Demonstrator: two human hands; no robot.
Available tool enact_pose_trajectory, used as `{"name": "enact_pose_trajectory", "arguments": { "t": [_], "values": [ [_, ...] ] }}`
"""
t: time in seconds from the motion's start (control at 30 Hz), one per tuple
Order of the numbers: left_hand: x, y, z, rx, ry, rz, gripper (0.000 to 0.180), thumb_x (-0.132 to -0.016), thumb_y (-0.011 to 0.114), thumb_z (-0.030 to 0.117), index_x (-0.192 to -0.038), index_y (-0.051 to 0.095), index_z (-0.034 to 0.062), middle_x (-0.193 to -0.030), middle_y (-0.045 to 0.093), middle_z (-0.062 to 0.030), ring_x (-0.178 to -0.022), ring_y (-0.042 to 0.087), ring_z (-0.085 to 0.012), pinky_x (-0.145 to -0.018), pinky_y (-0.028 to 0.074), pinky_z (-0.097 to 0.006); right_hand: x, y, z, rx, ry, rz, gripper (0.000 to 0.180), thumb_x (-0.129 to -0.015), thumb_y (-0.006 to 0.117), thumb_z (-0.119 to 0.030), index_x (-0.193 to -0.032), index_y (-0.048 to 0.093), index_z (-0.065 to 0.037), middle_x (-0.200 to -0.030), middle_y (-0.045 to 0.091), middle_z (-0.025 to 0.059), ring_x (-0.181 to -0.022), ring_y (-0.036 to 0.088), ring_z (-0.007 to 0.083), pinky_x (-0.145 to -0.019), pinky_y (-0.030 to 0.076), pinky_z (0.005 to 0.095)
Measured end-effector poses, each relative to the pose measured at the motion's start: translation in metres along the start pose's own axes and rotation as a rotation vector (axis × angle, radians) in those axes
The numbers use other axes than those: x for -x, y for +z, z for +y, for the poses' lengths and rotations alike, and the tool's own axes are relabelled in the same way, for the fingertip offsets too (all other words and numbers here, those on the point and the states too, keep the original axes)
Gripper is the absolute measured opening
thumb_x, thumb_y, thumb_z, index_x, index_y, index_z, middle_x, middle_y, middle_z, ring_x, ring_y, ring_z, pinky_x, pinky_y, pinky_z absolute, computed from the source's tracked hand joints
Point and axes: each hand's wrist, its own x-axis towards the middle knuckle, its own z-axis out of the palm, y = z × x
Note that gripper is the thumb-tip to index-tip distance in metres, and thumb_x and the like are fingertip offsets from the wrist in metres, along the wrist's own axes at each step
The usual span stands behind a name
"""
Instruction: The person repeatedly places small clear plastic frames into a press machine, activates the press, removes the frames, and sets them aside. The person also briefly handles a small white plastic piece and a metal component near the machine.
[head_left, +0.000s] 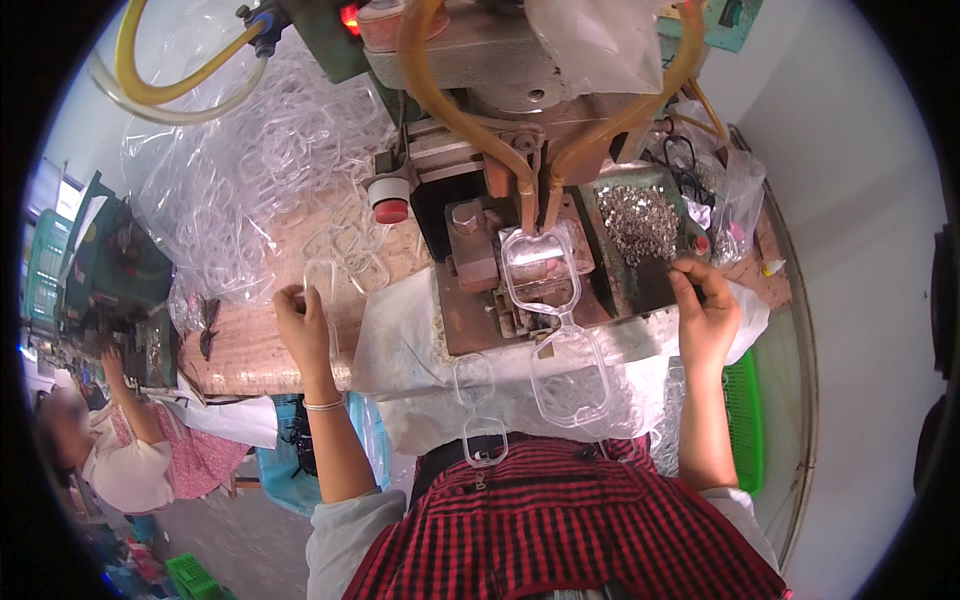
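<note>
1. A cluttered workshop table (250,350) carries a press machine (500,110); clear plastic frames fill a bag (230,180) far left.
2. A clear goggle frame (555,320) lies under the press, its long axis running near to far.
3. The left hand (303,322) has its fingers pinching another clear frame (322,285); the right hand (705,310) has its fingers curled at a tray of metal bits (640,220).

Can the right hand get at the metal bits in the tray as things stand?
Probably yes: the right hand rests at the near edge of the tray, and nothing lies between its fingers and the pile of metal bits.

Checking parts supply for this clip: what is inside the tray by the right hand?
The tray holds a heap of small silvery metal bits. The right hand covers its near corner, so what lies there cannot be seen.
</note>
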Motion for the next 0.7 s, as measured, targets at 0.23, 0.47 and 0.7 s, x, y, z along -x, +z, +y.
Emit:
{"name": "enact_pose_trajectory", "arguments": {
  "t": [0.23, 0.47, 0.7],
  "values": [
    [-0.012, 0.036, 0.044, 0.272, -0.043, -0.137, 0.037, -0.107, 0.044, 0.028, -0.083, 0.051, 0.0024, -0.066, 0.056, -0.0055, -0.056, 0.051, -0.0128, -0.054, 0.043, -0.028, -0.038, 0.065, -0.086, -0.361, -0.131, -0.327, 0.038, -0.082, 0.072, 0.006, -0.118, 0.061, -0.001, -0.095, 0.067, 0.003, -0.092, 0.062, 0.0101, -0.086, 0.049, 0.0242],
    [0.011, 0.035, 0.034, 0.021, 0.158, 0.034, 0.029, -0.094, 0.069, 0.027, -0.106, 0.062, 0.0008, -0.096, 0.06, -0.0126, -0.087, 0.058, -0.0242, -0.079, 0.048, -0.036, -0.026, 0.09, -0.084, -0.59, -0.044, -0.331, 0.052, -0.082, 0.073, 0.008, -0.129, 0.052, 0.001, -0.089, 0.066, 0.0022, -0.095, 0.062, 0.0094, -0.09, 0.048, 0.0245],
    [0.024, 0.037, 0.035, -0.42, 0.197, -0.26, 0.038, -0.08, 0.079, 0.034, -0.1, 0.068, 0.0043, -0.091, 0.063, -0.0175, -0.089, 0.062, -0.035, -0.077, 0.05, -0.043, -0.032, 0.092, -0.105, -0.779, 0.001, -0.4, 0.05, -0.084, 0.069, 0.012, -0.129, 0.051, 0.0, -0.088, 0.064, -0.0002, -0.092, 0.061, 0.0079, -0.089, 0.048, 0.023]
  ]
}}
